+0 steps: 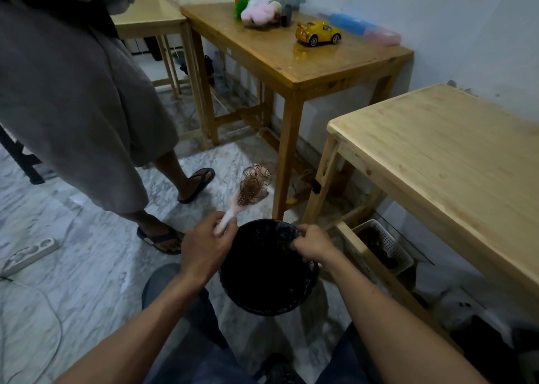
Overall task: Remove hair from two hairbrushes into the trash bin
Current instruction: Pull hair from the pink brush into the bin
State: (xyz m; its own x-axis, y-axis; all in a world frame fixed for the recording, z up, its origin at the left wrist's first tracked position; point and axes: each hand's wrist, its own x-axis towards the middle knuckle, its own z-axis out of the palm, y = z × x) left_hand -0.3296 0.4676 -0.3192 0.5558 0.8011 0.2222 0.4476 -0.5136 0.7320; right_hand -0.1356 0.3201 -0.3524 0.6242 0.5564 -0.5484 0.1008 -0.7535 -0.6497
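While the left hand grips the hairbrush, the right hand touches the bin.

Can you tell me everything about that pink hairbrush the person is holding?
The hairbrush has a pale pink handle that looks like plastic, and an oval head full of brownish bristles with a tangle of hair caught near its tip. The left hand grips the bottom of the handle, so the brush tilts up and away, head highest. It hangs in the air just beyond the far left rim of the black trash bin, above the marble floor. Only that hand touches it.
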